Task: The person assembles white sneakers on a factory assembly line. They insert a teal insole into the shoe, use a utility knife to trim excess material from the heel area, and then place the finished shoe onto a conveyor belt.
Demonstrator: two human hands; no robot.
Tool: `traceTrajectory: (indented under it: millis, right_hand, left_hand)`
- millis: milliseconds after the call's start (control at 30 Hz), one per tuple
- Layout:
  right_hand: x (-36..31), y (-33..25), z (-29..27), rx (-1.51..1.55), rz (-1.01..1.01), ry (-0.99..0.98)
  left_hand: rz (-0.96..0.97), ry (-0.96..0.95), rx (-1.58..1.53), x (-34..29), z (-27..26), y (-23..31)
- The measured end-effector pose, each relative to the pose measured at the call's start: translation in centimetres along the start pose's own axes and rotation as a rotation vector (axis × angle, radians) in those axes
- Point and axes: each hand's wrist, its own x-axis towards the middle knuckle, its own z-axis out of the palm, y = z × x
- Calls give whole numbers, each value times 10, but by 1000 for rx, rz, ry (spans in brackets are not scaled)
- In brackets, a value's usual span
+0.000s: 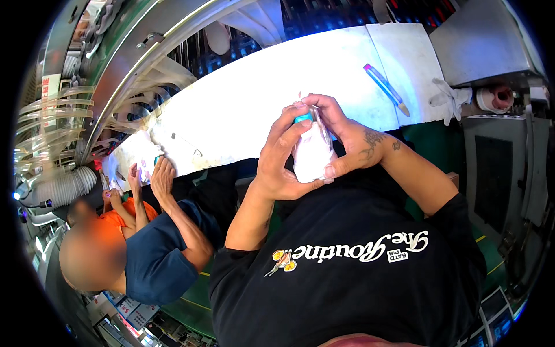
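Observation:
Over the near edge of the white worktable point(243, 110), both of my hands hold a white, rounded, shoe-shaped piece point(312, 153) with a turquoise patch at its far end. My left hand point(280, 153) wraps its left side, fingers over the turquoise patch and thumb near the bottom. My right hand point(346, 134) closes round the right side, its thumb pressed near the lower end. Glare washes out the piece's surface, so its exact kind is unclear. To the right on the table lies a blue-handled brush point(386, 88) with a tan tip, apart from my hands.
A white glove point(448, 101) lies at the table's right end, beside a reddish-brown roll-shaped thing point(496, 99). At left, a co-worker in dark blue point(165, 254) and another in orange point(118, 222) work along the same table. Machinery with clear hoses point(63, 110) stands beyond.

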Motion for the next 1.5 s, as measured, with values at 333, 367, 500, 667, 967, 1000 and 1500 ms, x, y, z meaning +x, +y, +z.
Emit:
traceTrajectory:
  millis: [333, 367, 500, 667, 967, 1000, 1500]
  right_hand:
    - [-1, 2, 5, 242, 7, 82]
    - [-3, 4, 5, 283, -22, 104]
    - [-4, -8, 8, 313, 15, 139]
    - [-5, -21, 16, -138, 50, 198]
    - [-1, -19, 17, -325, -83, 195]
    - [-5, -18, 21, -379, -146, 189]
    - [18, 24, 70, -703, -492, 252]
  left_hand:
    - [31, -62, 12, 16, 4, -1]
    - [40, -74, 22, 18, 7, -1]
    - [-41, -33, -44, 22, 8, 3]
    - [30, -85, 17, 20, 8, 7]
    - [-179, 6, -1, -17, -30, 31]
    - [-129, 15, 123, -20, -37, 34]
    - [-596, -107, 752, -20, -42, 92]
